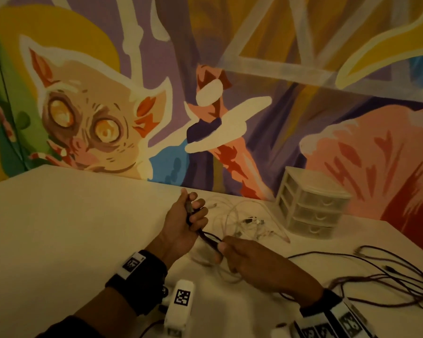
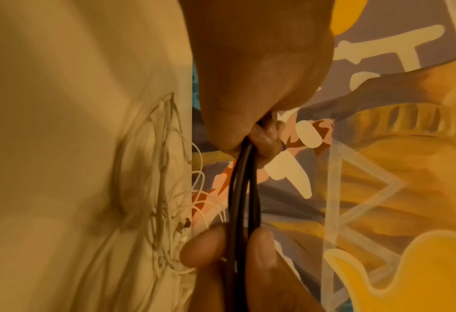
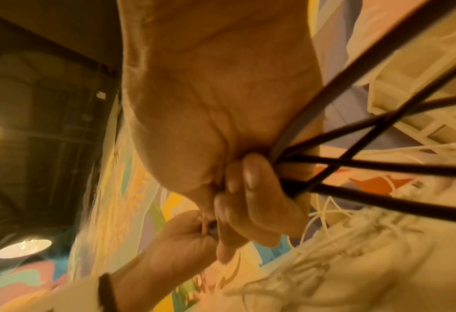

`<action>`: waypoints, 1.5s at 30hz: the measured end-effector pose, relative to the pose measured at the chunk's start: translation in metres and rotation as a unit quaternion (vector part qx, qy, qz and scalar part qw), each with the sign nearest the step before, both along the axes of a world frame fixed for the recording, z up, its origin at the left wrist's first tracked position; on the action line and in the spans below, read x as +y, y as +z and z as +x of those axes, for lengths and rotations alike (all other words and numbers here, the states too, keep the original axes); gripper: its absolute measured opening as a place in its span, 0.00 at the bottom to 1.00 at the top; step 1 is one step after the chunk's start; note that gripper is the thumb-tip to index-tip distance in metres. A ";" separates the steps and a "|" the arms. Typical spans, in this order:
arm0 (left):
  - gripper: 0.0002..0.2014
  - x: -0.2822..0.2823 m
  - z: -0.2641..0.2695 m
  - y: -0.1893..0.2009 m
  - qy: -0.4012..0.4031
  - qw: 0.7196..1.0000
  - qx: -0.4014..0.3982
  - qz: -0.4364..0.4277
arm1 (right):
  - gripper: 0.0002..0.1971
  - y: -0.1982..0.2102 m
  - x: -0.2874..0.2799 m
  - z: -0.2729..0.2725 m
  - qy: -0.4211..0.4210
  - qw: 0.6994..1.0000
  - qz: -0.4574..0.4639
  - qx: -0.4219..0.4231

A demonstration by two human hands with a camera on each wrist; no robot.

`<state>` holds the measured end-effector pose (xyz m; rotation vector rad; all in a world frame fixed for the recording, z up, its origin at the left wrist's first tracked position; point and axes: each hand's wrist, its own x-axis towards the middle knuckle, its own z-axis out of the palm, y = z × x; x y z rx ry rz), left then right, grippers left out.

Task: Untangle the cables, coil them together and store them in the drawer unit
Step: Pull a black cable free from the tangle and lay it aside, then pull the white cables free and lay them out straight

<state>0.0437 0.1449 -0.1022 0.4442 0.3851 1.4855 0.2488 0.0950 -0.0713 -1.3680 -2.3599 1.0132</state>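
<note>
My left hand [image 1: 192, 213] is raised over the table and grips a bundle of dark cable [image 1: 210, 239] near its end. The strands run down to my right hand [image 1: 226, 250], which pinches them a short way below. In the left wrist view the dark cable [image 2: 244, 190] passes between the left hand's fingers [image 2: 264, 137] and the right hand's fingertips [image 2: 203, 251]. From the right hand [image 3: 248, 185] several dark cable strands [image 3: 381, 168] fan out to the right. A tangle of white cables [image 1: 247, 220] lies on the table behind the hands.
A white three-drawer unit [image 1: 310, 206] stands at the back right against the painted wall, its drawers closed. Long loops of dark cable [image 1: 388, 281] sprawl over the white table [image 1: 71, 228] at the right. A white marked block [image 1: 180, 308] sits near the front edge.
</note>
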 end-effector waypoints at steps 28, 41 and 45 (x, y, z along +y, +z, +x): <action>0.24 -0.001 0.000 -0.008 -0.032 0.985 0.165 -0.023 | 0.23 -0.029 0.033 0.027 -0.116 0.989 0.027 0.085; 0.21 -0.002 0.006 -0.017 -0.046 0.980 0.183 -0.056 | 0.09 -0.046 0.060 0.056 -0.247 0.968 0.026 0.021; 0.21 -0.004 0.009 -0.016 -0.054 0.979 0.188 -0.062 | 0.04 -0.042 0.061 0.054 -0.329 0.922 0.074 0.189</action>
